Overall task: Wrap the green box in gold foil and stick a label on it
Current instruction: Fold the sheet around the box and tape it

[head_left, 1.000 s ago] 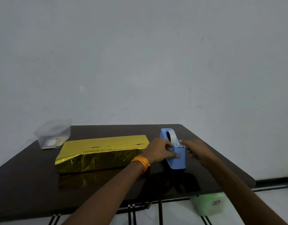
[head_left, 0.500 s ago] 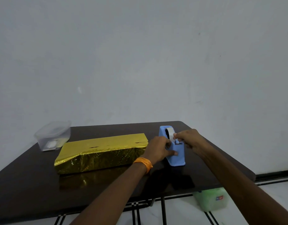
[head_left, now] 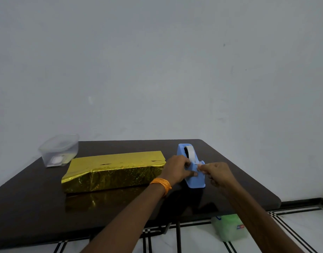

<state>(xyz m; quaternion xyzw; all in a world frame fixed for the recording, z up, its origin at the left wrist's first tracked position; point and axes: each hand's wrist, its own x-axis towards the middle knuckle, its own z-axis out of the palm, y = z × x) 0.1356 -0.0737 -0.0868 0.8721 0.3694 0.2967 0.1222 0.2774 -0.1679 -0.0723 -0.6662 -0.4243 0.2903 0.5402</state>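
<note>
The box wrapped in gold foil (head_left: 113, 171) lies lengthwise on the dark table (head_left: 38, 207), left of my hands. To its right stands a blue tape dispenser (head_left: 196, 179) with a white tape roll (head_left: 190, 152) in it. My left hand (head_left: 176, 169), with an orange band at the wrist, grips the dispenser's left side. At the dispenser's front cutter, my right hand (head_left: 218, 173) pinches the end of the tape between fingertips.
A clear plastic container (head_left: 59, 149) with small white items inside stands at the table's back left corner. A green plastic jar (head_left: 228, 227) sits on the tiled floor under the table's right edge. A plain wall is close behind.
My right hand has moved from the top of the roll down and forward to the cutter, drawing the tape end with it. My left hand stays on the dispenser.
</note>
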